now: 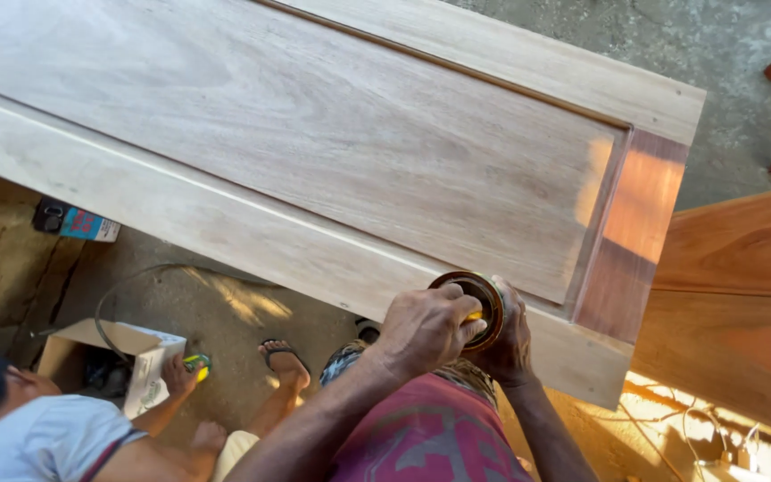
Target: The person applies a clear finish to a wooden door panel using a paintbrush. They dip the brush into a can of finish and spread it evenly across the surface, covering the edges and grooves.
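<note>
A small round tin (pixel 473 306) with a dark rim and a brownish inside is held at the near edge of a large pale wooden door panel (pixel 314 134), which lies flat and fills most of the view. The tin is cupped from behind and below by the right hand (pixel 509 344), whose fingers are wrapped around its far side. The left hand (pixel 423 328) is laid over the tin's near side, fingers curled closed, and a small yellow object (pixel 474 316) is pinched at its fingertips just inside the tin's opening; what that object is cannot be told. Both hands are touching the tin and pressed close together. At the panel's right end a reddish-brown stained strip (pixel 640 223) is seen, and another stained board (pixel 742 295) lies just beyond it. Below the panel, on the earthen floor (pixel 11 268), another person in a grey shirt (pixel 46 442) is crouched beside an open cardboard box (pixel 127 353), with a yellow-green item in that person's hand (pixel 180 375).
</note>
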